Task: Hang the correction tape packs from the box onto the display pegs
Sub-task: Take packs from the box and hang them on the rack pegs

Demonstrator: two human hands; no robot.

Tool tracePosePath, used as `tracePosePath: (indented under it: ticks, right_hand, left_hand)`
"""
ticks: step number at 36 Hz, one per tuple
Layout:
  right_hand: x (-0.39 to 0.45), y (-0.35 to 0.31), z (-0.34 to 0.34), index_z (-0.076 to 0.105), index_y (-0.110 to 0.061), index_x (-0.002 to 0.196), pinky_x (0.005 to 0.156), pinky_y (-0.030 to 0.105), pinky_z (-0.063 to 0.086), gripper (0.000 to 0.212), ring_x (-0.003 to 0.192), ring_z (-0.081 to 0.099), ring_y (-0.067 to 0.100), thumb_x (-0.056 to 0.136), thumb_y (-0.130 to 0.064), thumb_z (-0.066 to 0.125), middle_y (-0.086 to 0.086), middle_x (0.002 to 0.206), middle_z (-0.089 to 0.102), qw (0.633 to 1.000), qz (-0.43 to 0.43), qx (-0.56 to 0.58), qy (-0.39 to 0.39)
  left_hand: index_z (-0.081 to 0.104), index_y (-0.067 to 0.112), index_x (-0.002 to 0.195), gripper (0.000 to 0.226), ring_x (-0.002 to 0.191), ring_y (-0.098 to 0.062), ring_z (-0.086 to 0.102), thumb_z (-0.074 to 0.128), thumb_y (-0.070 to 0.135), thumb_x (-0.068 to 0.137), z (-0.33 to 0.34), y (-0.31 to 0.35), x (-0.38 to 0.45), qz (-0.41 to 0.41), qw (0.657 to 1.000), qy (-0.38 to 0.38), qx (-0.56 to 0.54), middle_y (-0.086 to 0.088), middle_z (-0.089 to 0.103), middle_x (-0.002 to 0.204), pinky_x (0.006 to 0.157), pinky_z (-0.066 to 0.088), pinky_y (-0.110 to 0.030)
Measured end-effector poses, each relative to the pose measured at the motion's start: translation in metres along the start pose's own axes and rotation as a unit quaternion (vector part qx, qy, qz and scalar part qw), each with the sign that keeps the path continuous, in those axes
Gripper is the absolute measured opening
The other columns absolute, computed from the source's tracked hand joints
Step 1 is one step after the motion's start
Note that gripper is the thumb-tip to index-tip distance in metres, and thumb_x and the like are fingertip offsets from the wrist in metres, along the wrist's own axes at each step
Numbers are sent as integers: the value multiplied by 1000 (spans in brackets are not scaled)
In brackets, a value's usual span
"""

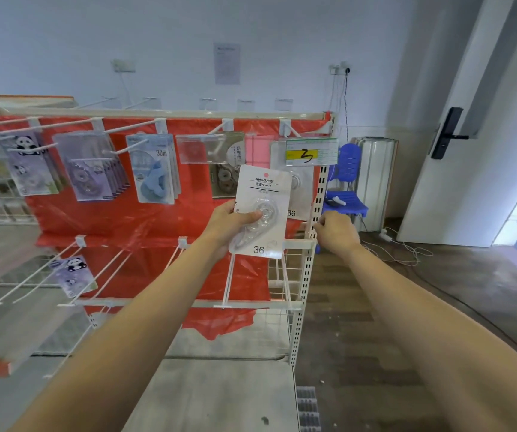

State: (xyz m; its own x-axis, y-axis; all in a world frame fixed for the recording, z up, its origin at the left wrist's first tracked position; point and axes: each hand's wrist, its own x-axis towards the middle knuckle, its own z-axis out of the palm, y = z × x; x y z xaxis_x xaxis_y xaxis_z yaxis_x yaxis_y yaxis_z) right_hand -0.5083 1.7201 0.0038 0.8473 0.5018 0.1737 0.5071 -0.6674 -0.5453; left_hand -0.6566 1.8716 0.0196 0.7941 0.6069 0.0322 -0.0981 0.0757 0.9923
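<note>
My left hand (230, 221) grips a white correction tape pack (262, 194) marked 36, holding it upright in front of the red-backed display rack (145, 222). Behind the pack, another pack of the same kind (299, 185) hangs on the rightmost upper peg under a label card (311, 151) with a handwritten 3. My right hand (335, 233) is curled, fingers pinched at the rack's perforated right upright (315, 213). Other packs hang on the upper pegs: panda packs (28, 165), clear packs (90, 169), blue 30m packs (154, 169). The box is out of view.
Bare white pegs (229, 275) jut forward from the lower rail, one with a panda pack (73, 274). A blue plastic chair (346, 194) stands right of the rack, cables (397, 247) lie on the wooden floor, and a white door (456, 135) is at right.
</note>
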Motion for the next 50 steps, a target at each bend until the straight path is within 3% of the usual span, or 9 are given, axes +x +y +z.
tracePosePath:
  ticks: [4, 8, 14, 19, 23, 34, 40, 45, 50]
  right_hand:
    - [-6, 16, -6, 57, -12, 79, 75, 39, 55, 20, 77, 63, 23, 97, -19, 48, 9, 90, 63, 998, -19, -49, -36]
    - [-25, 6, -21, 62, -5, 95, 68, 24, 52, 33, 75, 64, 18, 104, -23, 36, 10, 90, 66, 986, -36, 135, -88]
    - [-40, -9, -28, 59, -15, 117, 101, 49, 46, 50, 111, 61, 27, 91, -57, 49, 10, 121, 64, 938, -32, 324, -118]
    - [-41, -11, -25, 48, -18, 121, 101, 42, 48, 42, 108, 61, 17, 86, -26, 69, -1, 118, 63, 909, -62, 400, -101]
    - [-44, -6, -24, 49, -28, 113, 98, 43, 50, 34, 108, 62, 16, 87, -19, 69, -2, 116, 64, 907, -92, 396, -109]
    - [-35, -15, -30, 51, -13, 121, 95, 47, 52, 41, 105, 65, 24, 86, -25, 70, 7, 117, 65, 895, -59, 435, -82]
    - [-23, -19, -36, 52, -8, 125, 74, 22, 54, 42, 101, 65, 15, 88, -21, 68, 5, 117, 66, 894, -45, 438, -88]
    - [-12, -23, -35, 54, -10, 124, 93, 39, 51, 44, 108, 62, 21, 87, -28, 69, 3, 118, 65, 908, -28, 409, -81]
    - [7, -27, -27, 52, -9, 122, 99, 44, 47, 48, 108, 58, 20, 86, -34, 70, 2, 118, 62, 920, -20, 385, -77]
  left_hand:
    - [63, 4, 112, 32, 82, -20, 69, 70, 1, 81, 19, -1, 0, 1, 1000, -17, 8, -10, 70, 101, 68, 55, -31]
    - [62, 3, 115, 36, 91, -24, 70, 72, 4, 80, 34, -2, 2, 4, 1000, -23, 16, -11, 70, 106, 79, 56, -38]
    - [63, 5, 117, 41, 100, -28, 68, 75, 7, 78, 50, -4, 2, 22, 999, -22, 14, -12, 70, 109, 92, 53, -45]
    - [66, 12, 112, 34, 99, -24, 68, 73, 5, 79, 52, -2, -6, 59, 997, -49, 27, -8, 71, 108, 87, 54, -37]
    - [65, 13, 107, 32, 84, -13, 68, 72, 0, 78, 47, -1, -12, 71, 994, -68, 50, -1, 71, 97, 70, 55, -22]
    - [64, 11, 110, 27, 85, -15, 68, 70, 13, 84, 46, 7, -16, 60, 995, -50, 63, -4, 71, 99, 72, 56, -26]
    - [62, 13, 104, 17, 82, -14, 68, 67, 17, 88, 45, 2, -18, 68, 990, -58, 111, -2, 69, 92, 73, 56, -27]
    - [55, 11, 83, 12, 52, -2, 62, 64, 13, 90, 40, -4, -19, 60, 975, -71, 201, -4, 64, 73, 51, 49, -15]
    - [63, 4, 92, 22, 65, -10, 62, 71, 24, 86, 26, -20, -15, 76, 923, -62, 371, -1, 67, 74, 64, 51, -19]
